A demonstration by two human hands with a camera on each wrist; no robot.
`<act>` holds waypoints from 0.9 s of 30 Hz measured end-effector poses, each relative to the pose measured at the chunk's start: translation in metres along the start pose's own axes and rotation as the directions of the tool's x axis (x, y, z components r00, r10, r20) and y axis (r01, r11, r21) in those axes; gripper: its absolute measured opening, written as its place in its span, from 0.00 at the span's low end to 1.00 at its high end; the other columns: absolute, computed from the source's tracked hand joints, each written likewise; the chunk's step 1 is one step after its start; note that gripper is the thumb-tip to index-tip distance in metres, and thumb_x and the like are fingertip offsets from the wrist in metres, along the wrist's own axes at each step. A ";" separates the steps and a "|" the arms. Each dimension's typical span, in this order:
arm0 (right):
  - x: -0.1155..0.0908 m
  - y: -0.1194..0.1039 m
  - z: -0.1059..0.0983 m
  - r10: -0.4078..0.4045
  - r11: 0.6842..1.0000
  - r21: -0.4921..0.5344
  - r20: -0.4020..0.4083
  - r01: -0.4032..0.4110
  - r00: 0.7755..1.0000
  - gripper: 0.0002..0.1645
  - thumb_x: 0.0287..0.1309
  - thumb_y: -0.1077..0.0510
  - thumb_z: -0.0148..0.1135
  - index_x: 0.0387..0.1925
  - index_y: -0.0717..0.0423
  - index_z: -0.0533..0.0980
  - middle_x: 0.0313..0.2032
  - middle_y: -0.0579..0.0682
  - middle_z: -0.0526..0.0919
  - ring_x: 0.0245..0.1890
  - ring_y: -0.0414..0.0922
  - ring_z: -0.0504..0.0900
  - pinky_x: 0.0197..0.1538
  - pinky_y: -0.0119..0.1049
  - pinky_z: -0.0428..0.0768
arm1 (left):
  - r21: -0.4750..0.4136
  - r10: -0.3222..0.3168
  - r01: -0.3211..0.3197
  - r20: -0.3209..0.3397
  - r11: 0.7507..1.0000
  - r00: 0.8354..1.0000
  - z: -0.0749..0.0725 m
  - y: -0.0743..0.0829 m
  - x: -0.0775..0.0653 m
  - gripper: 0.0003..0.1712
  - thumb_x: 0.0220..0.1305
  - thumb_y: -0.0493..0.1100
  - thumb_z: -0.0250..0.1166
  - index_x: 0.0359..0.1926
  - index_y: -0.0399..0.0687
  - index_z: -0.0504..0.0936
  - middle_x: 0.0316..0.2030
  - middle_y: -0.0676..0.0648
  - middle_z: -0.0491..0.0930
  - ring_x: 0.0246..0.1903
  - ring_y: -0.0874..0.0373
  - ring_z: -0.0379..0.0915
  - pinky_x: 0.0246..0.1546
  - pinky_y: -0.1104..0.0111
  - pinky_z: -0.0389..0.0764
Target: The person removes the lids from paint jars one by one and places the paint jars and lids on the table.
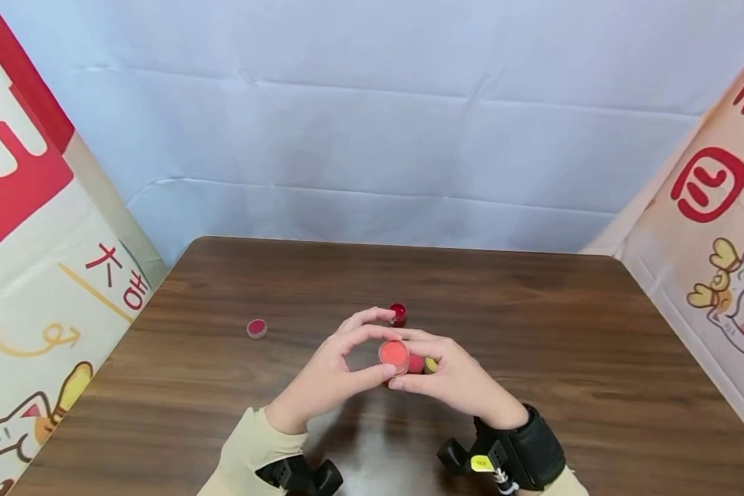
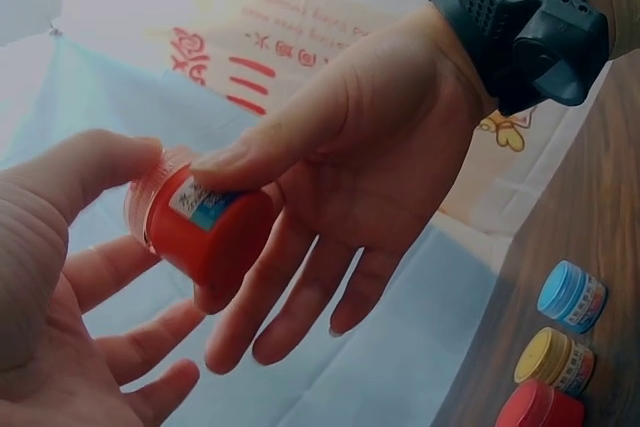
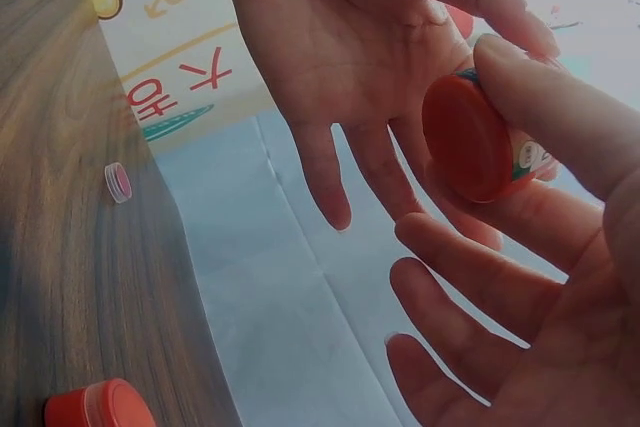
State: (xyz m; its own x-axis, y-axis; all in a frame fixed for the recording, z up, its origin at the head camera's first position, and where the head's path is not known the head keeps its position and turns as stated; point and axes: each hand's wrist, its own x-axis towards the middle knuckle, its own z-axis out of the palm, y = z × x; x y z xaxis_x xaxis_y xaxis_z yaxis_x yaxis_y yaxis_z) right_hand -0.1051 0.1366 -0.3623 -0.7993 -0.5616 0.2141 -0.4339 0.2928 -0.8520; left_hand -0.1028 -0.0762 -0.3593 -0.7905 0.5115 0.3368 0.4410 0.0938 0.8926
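Observation:
Between both hands, clear of the table, a small red paint jar (image 1: 394, 356) with a printed label is held. At its clear ridged lid end, my left hand (image 1: 337, 368) pinches with thumb and index finger; its other fingers are spread in the left wrist view. My right hand (image 1: 443, 368) grips the jar's body between thumb and fingers, with the thumb over the label. The red jar's smooth base (image 3: 465, 142) faces the right wrist camera. Behind the right hand stand a red jar (image 1: 416, 364) and a yellow jar (image 1: 431, 365), partly hidden.
A dark red jar (image 1: 397, 315) stands just beyond the left fingertips. A small round lid with a pink-red middle (image 1: 257, 328) lies left on the brown wooden table (image 1: 533, 310). A blue jar (image 2: 572, 297) stands beside the yellow one. Pale cloth (image 1: 372, 138) hangs behind.

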 end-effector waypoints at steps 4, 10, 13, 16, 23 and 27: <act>0.001 -0.002 0.005 -0.021 0.999 0.036 0.017 0.021 1.000 0.17 0.53 0.53 0.68 0.46 0.45 0.81 0.58 0.44 0.73 0.60 0.45 0.68 0.55 0.49 0.70 | -0.013 0.037 -0.037 0.034 0.999 0.999 -0.005 0.002 -0.004 0.24 0.59 0.40 0.65 0.57 0.55 0.76 0.64 0.57 0.62 0.65 0.59 0.53 0.59 0.48 0.58; -0.001 -0.004 0.005 -0.058 0.996 0.068 0.041 0.056 0.997 0.11 0.53 0.55 0.67 0.41 0.48 0.82 0.57 0.46 0.73 0.60 0.44 0.68 0.51 0.40 0.73 | -0.004 0.066 -0.066 0.066 0.998 0.996 -0.003 0.003 -0.004 0.18 0.61 0.40 0.64 0.53 0.53 0.79 0.64 0.55 0.62 0.65 0.58 0.51 0.59 0.49 0.59; -0.002 -0.004 0.004 -0.071 0.997 0.035 0.031 0.070 0.997 0.16 0.52 0.55 0.68 0.45 0.47 0.81 0.57 0.44 0.74 0.60 0.44 0.69 0.51 0.41 0.74 | -0.009 0.073 -0.073 0.065 0.997 0.995 -0.001 0.003 -0.003 0.15 0.61 0.40 0.64 0.50 0.53 0.80 0.63 0.55 0.63 0.65 0.58 0.52 0.59 0.49 0.58; -0.002 -0.003 0.005 -0.077 0.997 0.022 0.030 0.076 0.997 0.23 0.52 0.55 0.68 0.52 0.48 0.78 0.58 0.44 0.73 0.61 0.44 0.67 0.55 0.43 0.72 | -0.022 0.072 -0.071 0.066 0.997 0.995 0.000 0.002 -0.003 0.14 0.60 0.40 0.64 0.48 0.54 0.79 0.62 0.56 0.64 0.65 0.58 0.52 0.59 0.48 0.57; 0.000 -0.002 0.005 -0.070 0.997 0.021 0.028 0.069 0.997 0.24 0.52 0.54 0.69 0.53 0.49 0.78 0.58 0.44 0.73 0.59 0.44 0.69 0.50 0.40 0.74 | -0.021 0.042 -0.041 0.055 0.999 0.998 0.000 0.002 -0.002 0.12 0.59 0.41 0.65 0.45 0.55 0.77 0.61 0.57 0.66 0.65 0.59 0.52 0.59 0.47 0.58; 0.000 -0.003 0.005 -0.057 0.998 0.023 0.025 0.056 0.998 0.22 0.51 0.54 0.69 0.51 0.48 0.79 0.57 0.43 0.74 0.58 0.44 0.70 0.48 0.41 0.75 | -0.013 0.031 -0.031 0.050 0.999 0.998 0.000 0.002 -0.001 0.12 0.58 0.42 0.66 0.43 0.55 0.76 0.60 0.58 0.66 0.65 0.60 0.53 0.59 0.49 0.59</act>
State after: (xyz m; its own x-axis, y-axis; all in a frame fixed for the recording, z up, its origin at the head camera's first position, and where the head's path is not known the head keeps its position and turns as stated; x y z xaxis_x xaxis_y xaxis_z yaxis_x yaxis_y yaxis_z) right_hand -0.1020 0.1319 -0.3623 -0.7626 -0.5967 0.2499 -0.4683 0.2427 -0.8496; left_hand -0.1012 -0.0770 -0.3579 -0.7542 0.5560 0.3492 0.4595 0.0672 0.8856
